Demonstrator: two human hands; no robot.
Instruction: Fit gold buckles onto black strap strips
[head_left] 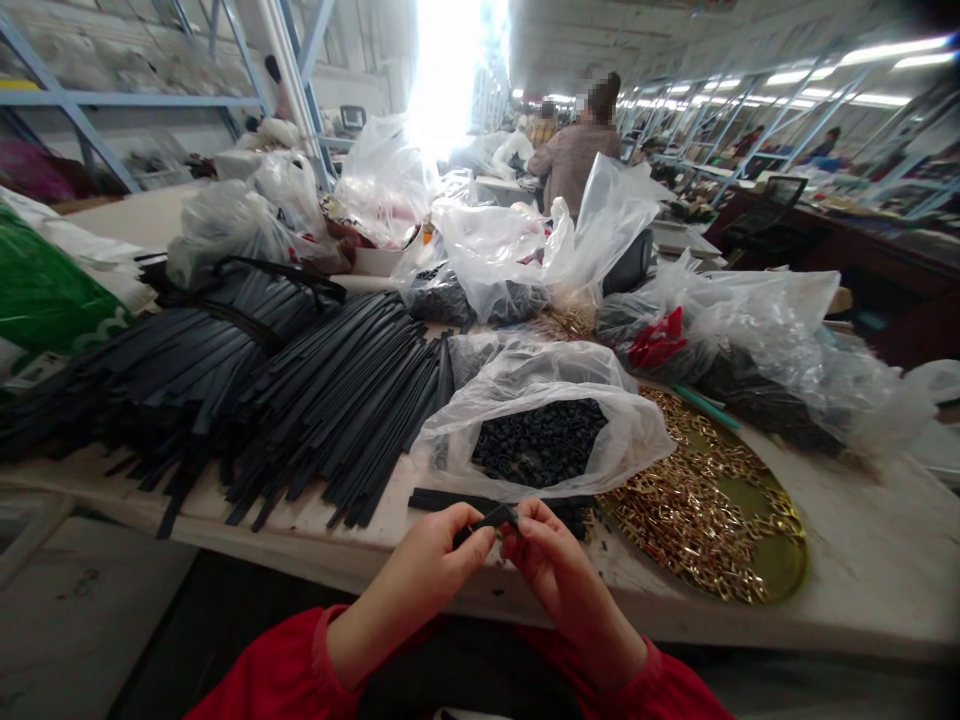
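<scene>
Near the table's front edge, my left hand (439,548) is closed around a short black strap (491,519). My right hand (553,560) pinches the strap's other end, with fingertips close to the left thumb; any small part between them is too hidden to make out. Just beyond both hands lies a small stack of black straps (442,499). An open clear plastic bag (439,430) holding many small black rings (540,440) sits behind it. To the right of my right hand, a round gold tray (795,575) bears a heap of gold metal clasps (686,510).
Long black strips (337,400) are piled at left beside a green bag (52,280). Filled plastic bags (495,240) crowd the table's back. A teal stick (705,407) lies by the tray. A co-worker (581,150) is farther off, back turned.
</scene>
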